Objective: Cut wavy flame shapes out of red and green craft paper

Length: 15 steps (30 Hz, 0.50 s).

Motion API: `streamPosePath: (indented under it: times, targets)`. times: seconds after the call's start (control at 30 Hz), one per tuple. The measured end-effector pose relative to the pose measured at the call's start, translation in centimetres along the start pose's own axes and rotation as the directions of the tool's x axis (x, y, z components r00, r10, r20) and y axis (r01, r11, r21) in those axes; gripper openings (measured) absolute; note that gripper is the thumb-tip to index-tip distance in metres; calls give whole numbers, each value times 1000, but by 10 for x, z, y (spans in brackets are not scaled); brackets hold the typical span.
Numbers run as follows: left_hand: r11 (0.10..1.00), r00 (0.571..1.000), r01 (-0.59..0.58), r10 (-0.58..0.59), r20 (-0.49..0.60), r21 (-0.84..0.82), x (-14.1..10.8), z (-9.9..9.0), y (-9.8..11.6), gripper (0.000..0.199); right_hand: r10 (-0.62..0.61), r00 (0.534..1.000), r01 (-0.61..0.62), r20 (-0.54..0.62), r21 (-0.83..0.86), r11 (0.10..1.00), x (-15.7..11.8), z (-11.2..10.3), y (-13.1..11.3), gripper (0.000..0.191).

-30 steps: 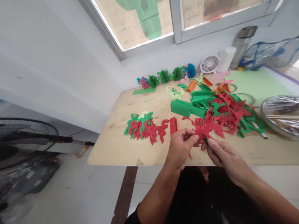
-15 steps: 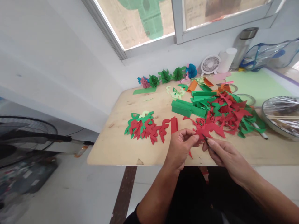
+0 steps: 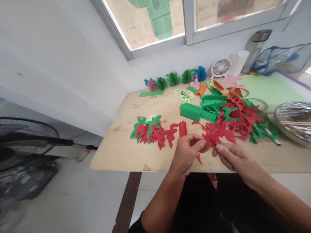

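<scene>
Between the thumb and fingers of my left hand point(image 3: 190, 150) is a small piece of red paper point(image 3: 208, 141). My right hand point(image 3: 233, 157) is closed around a pair of scissors point(image 3: 213, 142); only the narrow dark blades show, touching the paper, and the handles are hidden in my fingers. Just beyond both hands lies a heap of red paper scraps point(image 3: 239, 116). A folded red strip point(image 3: 182, 128) rests by my left hand. Further left, red cut-out shapes point(image 3: 157, 136) overlap green cut-outs point(image 3: 141, 121) on the wooden table point(image 3: 116, 155).
Folded green strips point(image 3: 190, 111) lie behind the scraps. Paper honeycomb turtles point(image 3: 173, 79) line the wall beside a small white fan point(image 3: 221, 67). At the right stands a film-covered bowl point(image 3: 291, 119) with chopsticks on it. A large floor fan point(image 3: 26, 139) is at the left.
The scissors have shifted slightly against the red paper, and less of them shows by my right hand. My left hand keeps its pinch. The whole view has moved a little.
</scene>
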<state>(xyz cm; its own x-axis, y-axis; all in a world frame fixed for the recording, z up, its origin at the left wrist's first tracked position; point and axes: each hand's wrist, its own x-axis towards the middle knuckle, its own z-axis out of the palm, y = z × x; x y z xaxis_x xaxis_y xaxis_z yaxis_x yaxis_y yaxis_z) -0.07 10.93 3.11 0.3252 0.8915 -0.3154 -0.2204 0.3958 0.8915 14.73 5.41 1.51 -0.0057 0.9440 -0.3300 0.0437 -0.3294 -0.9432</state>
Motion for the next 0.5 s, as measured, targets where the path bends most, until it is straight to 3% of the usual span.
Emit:
streamPosePath:
  times: [0.3, 0.43, 0.5]
  targets:
    - [999, 999, -35, 37, -35, 38, 1, -1, 1, 14, -76, 997, 76, -3, -102, 992, 2, -4, -1, 44]
    - [998, 990, -61, 61, -128, 5, 0, 1, -2, 14, -57, 997, 61, 47, -88, 994, -3, -9, 2, 41]
    - [997, 985, -67, 58, -165, -49, -1, 4, -5, 15, -62, 998, 62, 10, -60, 996, -6, -10, 4, 38]
